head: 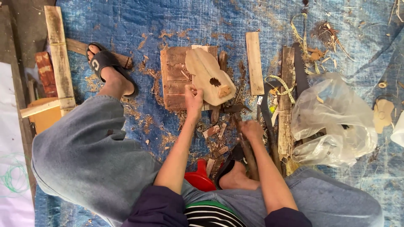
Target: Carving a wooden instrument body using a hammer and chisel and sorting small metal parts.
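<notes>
Our left hand (pixel 193 96) pinches the near edge of a pale carved wood piece (pixel 209 75), fingers closed on it; it lies tilted on a worn brown board (pixel 173 77). Our right hand (pixel 251 129) wraps tight around a tool handle (pixel 248 156), its dark head (pixel 234 109) just below the carved piece.

Floor is blue tarp (pixel 202 19), littered with chips.

Left edge: bamboo slat (pixel 59 59), our foot in a black sandal (pixel 104 63). Middle: loose plank (pixel 254 63). Right: yellow tape measure (pixel 286 86), clear plastic bag (pixel 332 120), small wood cutout (pixel 382 114). Open tarp along the top and far right corner; around our hands it's crowded.
</notes>
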